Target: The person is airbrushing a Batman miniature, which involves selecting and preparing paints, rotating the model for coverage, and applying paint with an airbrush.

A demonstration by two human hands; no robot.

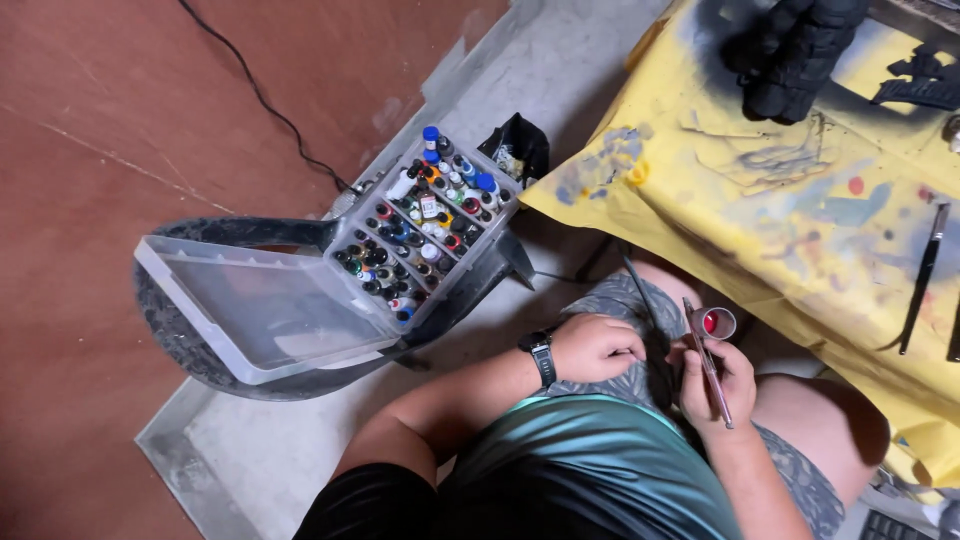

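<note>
Left hand (597, 347) was clenched into a loose fist over the lap, fingers curled around the end of a thin dark hose (640, 295) that ran up toward the desk edge; black wristwatch (540, 357) on that wrist. Right hand (718, 385) was grasping an airbrush (708, 362), slim metal body lying diagonally across the palm, with its small cup (717, 322) at the top showing red paint inside. Both hands sat close together above the person's knees, just off the near edge of the desk. Desk was covered in a yellow sheet (760, 230) stained with blue, grey and red overspray. A black-sprayed bulky part (795, 50) sat at the far edge of the sheet, a smaller black piece (925, 85) beside it toward the far right corner. A thin dark tool (924, 275) lay near the right edge. Left of the desk, a clear plastic organiser box (425, 235) stood open on a grey plastic chair (200, 330), lid (255, 310) folded out flat, compartments packed with small paint bottles, caps mostly black, some blue, red and white. A black cable (265, 100) crossed the reddish floor behind the chair.
</note>
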